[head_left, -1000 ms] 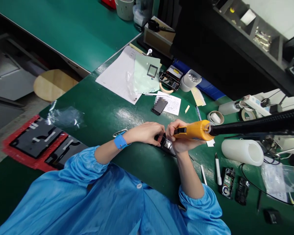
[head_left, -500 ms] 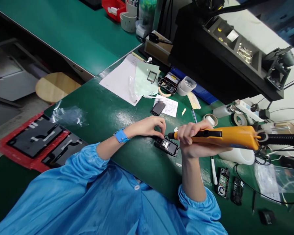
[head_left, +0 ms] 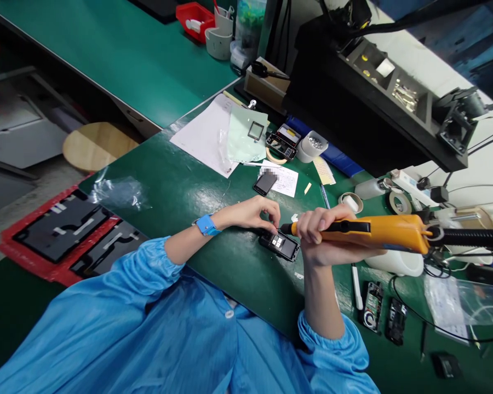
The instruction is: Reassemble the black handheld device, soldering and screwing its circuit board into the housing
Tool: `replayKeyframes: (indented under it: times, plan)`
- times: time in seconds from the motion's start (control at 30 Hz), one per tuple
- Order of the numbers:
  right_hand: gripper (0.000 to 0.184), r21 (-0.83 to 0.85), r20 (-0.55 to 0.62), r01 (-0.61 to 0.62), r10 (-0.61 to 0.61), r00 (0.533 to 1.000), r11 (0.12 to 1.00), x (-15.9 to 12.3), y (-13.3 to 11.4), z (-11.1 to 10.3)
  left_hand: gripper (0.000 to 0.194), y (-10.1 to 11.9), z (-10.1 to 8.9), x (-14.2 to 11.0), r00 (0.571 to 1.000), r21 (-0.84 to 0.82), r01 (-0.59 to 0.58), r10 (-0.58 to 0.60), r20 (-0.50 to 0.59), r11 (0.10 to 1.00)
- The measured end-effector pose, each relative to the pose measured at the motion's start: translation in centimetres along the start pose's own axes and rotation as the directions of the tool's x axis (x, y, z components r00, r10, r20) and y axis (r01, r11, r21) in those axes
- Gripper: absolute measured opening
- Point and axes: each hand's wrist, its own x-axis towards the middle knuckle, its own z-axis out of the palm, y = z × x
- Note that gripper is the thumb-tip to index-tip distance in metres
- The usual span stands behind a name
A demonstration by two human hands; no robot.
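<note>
My right hand (head_left: 318, 235) is wrapped around an orange electric screwdriver (head_left: 378, 232), held almost level with its dark tip pointing left. Beneath that tip, a black phone body (head_left: 285, 246) lies on the green bench with its inner parts exposed. My left hand (head_left: 258, 213), a blue strap on its wrist, pinches thumb and fingers together at the phone body's upper left end, close to the driver's tip. Whatever sits between those fingertips is too small to make out. A dark handset (head_left: 265, 181) rests partly on a written slip just beyond.
Right of my forearm lie a white pen (head_left: 356, 287), an opened circuit board unit (head_left: 372, 306) and a black housing (head_left: 396, 321). A white cup (head_left: 312, 146) of small parts stands behind. Clear plastic film (head_left: 119, 191) lies left; red-edged panels (head_left: 61, 230) sit below the bench edge.
The camera view has shifted slightly. Both hands stay at the phone body, the left still pinched and the right still gripping the electric screwdriver.
</note>
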Motion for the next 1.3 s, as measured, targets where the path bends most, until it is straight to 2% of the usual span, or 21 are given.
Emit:
replayKeyframes:
  times: [0.17, 0.33, 0.5, 0.63, 0.8, 0.9, 1.03, 1.2, 1.3]
  plan:
    - [0.080, 0.006, 0.050, -0.024, 0.023, 0.998, 1.000, -1.4, -0.4, 0.2, 0.011, 0.2, -0.4, 0.0, 1.000, -0.005, 0.001, -0.001, 0.016, 1.000]
    - [0.079, -0.052, 0.106, -0.176, 0.181, 0.978, 0.983, -2.9, 0.6, 0.4, 0.009, -0.5, -0.1, 0.3, 0.999, 0.088, 0.034, -0.031, -0.039, 0.996]
    - [0.085, -0.065, 0.114, -0.283, 0.288, 0.951, 0.957, -3.5, 2.1, 0.7, 0.011, -1.0, 1.2, 0.7, 0.997, 0.178, 0.064, -0.072, 0.036, 0.982]
    - [0.087, -0.076, 0.113, -0.283, 0.291, 0.950, 0.956, -3.6, 2.7, 0.7, 0.012, -0.9, 1.5, 0.7, 0.992, 0.232, 0.093, -0.110, 0.063, 0.968]
    - [0.082, -0.044, 0.161, -0.268, 0.272, 0.949, 0.962, -3.7, 3.0, 0.4, 0.015, -0.7, 1.4, 0.7, 0.985, 0.291, 0.132, -0.157, 0.065, 0.948]
    - [0.084, -0.083, 0.199, -0.282, 0.293, 0.935, 0.956, -3.7, 2.9, 0.3, 0.012, -0.5, 1.3, 0.6, 0.982, 0.318, 0.151, -0.180, 0.061, 0.936]
    - [0.077, -0.174, 0.247, -0.287, 0.324, 0.913, 0.942, -3.9, 2.7, 0.0, 0.011, -0.5, 1.3, 0.4, 0.977, 0.338, 0.169, -0.201, 0.063, 0.926]
    - [0.086, -0.200, 0.293, -0.301, 0.350, 0.890, 0.932, -4.0, 2.8, -0.7, 0.014, -0.6, 1.3, 0.4, 0.973, 0.345, 0.184, -0.220, 0.068, 0.920]
    - [0.084, -0.192, 0.305, -0.304, 0.351, 0.885, 0.933, -4.0, 3.1, -0.7, 0.014, -0.8, 1.4, 0.5, 0.976, 0.343, 0.178, -0.210, 0.058, 0.922]
